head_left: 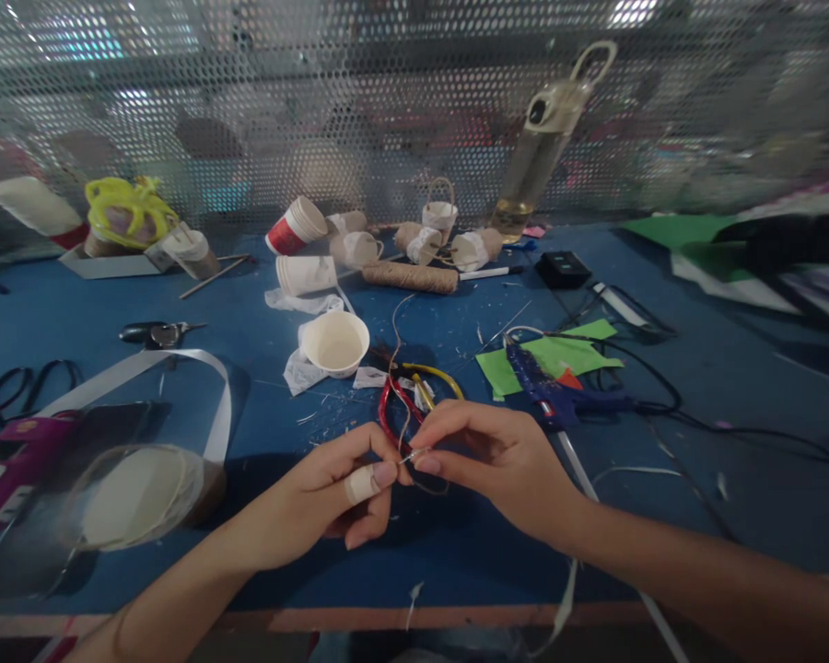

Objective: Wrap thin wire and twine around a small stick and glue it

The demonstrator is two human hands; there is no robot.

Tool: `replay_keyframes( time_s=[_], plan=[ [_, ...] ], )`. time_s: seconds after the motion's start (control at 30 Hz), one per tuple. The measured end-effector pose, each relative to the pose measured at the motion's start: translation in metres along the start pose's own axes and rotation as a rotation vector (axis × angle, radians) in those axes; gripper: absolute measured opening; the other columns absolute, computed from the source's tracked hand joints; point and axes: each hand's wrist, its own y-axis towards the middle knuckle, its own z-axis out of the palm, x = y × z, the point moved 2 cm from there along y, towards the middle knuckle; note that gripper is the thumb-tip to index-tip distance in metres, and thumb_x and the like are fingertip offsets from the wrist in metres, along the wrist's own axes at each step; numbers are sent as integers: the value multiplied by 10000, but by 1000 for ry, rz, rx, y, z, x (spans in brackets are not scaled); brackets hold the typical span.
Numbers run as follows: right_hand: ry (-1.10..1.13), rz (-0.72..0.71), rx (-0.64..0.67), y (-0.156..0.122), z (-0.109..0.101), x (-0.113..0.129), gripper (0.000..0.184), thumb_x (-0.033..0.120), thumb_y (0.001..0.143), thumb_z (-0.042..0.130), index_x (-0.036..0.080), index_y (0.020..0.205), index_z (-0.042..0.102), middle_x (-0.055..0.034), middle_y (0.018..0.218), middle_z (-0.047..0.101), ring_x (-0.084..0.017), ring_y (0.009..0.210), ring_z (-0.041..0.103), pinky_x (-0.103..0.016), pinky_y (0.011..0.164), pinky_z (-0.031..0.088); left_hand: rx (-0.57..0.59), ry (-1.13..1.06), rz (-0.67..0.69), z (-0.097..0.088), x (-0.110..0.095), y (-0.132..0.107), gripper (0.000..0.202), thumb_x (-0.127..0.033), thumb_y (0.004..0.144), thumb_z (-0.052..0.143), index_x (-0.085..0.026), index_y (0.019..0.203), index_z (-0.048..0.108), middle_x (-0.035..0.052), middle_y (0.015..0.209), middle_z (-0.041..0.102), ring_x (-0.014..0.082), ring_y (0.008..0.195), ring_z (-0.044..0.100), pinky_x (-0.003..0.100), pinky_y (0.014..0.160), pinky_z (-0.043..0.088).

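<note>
Low over the table's front half, my left hand (349, 493) and my right hand (494, 460) meet with fingertips almost touching. Each pinches a thin, light-brown strand that looks like twine (407, 419); its free end trails up and away, and a small loop hangs below my right fingers. A white bandage (361, 483) wraps my left thumb. Just beyond my fingertips lie red-handled pliers (385, 405) and a yellow-handled tool (449, 378). Behind them stands a white paper cup (337, 343). The exact pinch point is partly hidden by my fingers.
Twine-wrapped small cups, a twine roll (410, 276) and a tilted water bottle (535, 157) line the back, before a perforated metal panel (387, 120). A blue glue gun (545, 387) with cable lies right. A purple glue gun (24, 460) and white ribbon (222, 414) lie left.
</note>
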Motion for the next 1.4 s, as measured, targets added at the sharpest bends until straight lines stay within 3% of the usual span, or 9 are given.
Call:
replay_keyframes(
  time_s=[0.63,0.77,0.9,1.03,1.4],
  plan=[
    [-20,-174,39,0,-1,0,105,111,778,816,201,796,763,-19,796,743,-149,763,685,-277,728,530,82,-102,-44,3,0,-1,209,-366,1009,504,-173,928,513,-84,519,489,45,401,314,169,403,202],
    [-58,-168,35,-1,-2,1,87,120,807,789,197,797,749,-15,807,727,-140,763,676,-265,720,523,50,-38,-55,3,0,0,219,-379,1019,477,-176,945,513,-81,526,493,51,421,311,174,419,212],
    [-82,-151,-39,-1,-2,3,94,142,809,780,202,775,717,-4,775,707,-134,725,657,-255,690,528,-62,107,-8,3,-1,-1,216,-415,1002,512,-200,1011,495,-89,560,481,63,469,340,174,455,248],
    [-106,-162,-75,-2,-2,7,102,149,791,794,205,782,708,-10,782,704,-139,734,657,-252,688,547,-158,273,71,3,-1,-3,238,-409,1017,483,-198,906,492,-81,553,499,62,464,368,175,465,284],
    [-153,-118,-45,-3,-3,6,126,188,811,790,221,926,751,-18,832,734,-144,724,675,-248,651,553,-112,189,37,4,-1,-3,267,-433,1028,446,-198,902,471,-74,551,544,60,448,366,165,442,288]
  ],
)
